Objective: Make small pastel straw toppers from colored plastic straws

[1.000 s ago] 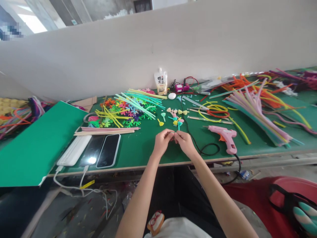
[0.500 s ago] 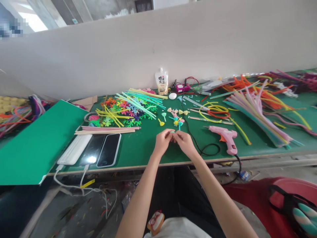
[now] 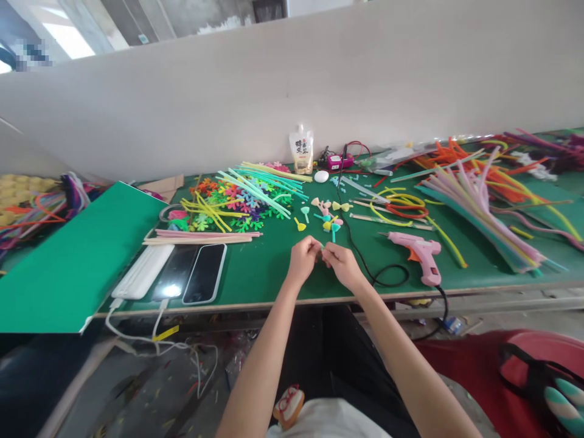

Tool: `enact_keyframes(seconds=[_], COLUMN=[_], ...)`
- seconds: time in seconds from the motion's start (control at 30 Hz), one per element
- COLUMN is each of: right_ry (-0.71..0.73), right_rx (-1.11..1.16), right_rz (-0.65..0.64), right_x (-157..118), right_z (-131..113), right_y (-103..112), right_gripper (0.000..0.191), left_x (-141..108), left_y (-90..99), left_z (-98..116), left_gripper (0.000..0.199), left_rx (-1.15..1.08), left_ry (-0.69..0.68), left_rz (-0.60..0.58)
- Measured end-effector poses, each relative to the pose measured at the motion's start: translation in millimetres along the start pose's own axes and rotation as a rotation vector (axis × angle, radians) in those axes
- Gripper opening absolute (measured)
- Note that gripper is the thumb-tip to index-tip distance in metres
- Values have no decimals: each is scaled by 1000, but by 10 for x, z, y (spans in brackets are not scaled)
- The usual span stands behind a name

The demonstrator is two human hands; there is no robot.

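Observation:
Over the green tabletop, near its front edge, my left hand (image 3: 305,258) and my right hand (image 3: 338,261) meet with bent fingers. Between their fingertips they pinch a small green pipe cleaner piece (image 3: 322,247), mostly hidden by the fingers. Just beyond lie several little bow- and fan-shaped pipe cleaner pieces (image 3: 341,207) in pink, yellow and mint. A yellow one (image 3: 300,226) and a mint one (image 3: 305,213) are apart from that cluster. To the right of my hands a pink glue gun (image 3: 418,250) rests on its side, nozzle pointing left.
Phones (image 3: 205,274) and a white power bank (image 3: 143,274) with cables lie front left, beside a green board (image 3: 82,261). Colourful snowflake shapes (image 3: 210,198) and pipe cleaners (image 3: 483,207) cover the back and right. A black cord (image 3: 358,249) runs between hands and glue gun. A pouch (image 3: 302,152) stands behind.
My fingertips have shifted slightly apart and less of the green piece shows between them. The whole view has moved a little; the things on the table lie as before.

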State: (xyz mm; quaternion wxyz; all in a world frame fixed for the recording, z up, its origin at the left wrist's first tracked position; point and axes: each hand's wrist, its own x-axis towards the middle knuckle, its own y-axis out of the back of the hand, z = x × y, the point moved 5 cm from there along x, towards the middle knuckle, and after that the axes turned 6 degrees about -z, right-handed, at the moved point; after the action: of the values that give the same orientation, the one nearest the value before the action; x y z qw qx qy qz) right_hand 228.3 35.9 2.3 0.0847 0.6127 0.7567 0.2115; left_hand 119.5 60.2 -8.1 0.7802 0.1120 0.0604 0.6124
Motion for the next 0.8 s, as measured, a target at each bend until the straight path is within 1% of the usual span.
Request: enact_keyframes(seconds=[0.17,0.3,0.37,0.47,0.57,0.67,0.8], right_ry=[20,6,-11,-23,-8,-4,-24], right_rx=[-26,-80,-120,-145,-111,-85,-64], right_rz=[-2,65,109,123,79,65,50], right_x=[-9,-11,-9,1,12,14,16], right_z=[-49,-55,-44,-22,-11,-12,-14], right_y=[10,12,18,20,19,36,33], right_gripper=[29,28,29,35,36,37,40], left_x=[3,-13,-15,-6,6,5,-12], left_y=[1,36,39,14,-28,-53,-47], left_z=[-21,10,24,20,0,6,49], left_gripper=[13,12,9,7,16,23,22], left_rx=[-39,-35,-36,-55,-102,-138,-139], left_ry=[-9,-56,-75,-86,-78,-77,-84], left_rz=[8,48,45,8,-58,-117,-148])
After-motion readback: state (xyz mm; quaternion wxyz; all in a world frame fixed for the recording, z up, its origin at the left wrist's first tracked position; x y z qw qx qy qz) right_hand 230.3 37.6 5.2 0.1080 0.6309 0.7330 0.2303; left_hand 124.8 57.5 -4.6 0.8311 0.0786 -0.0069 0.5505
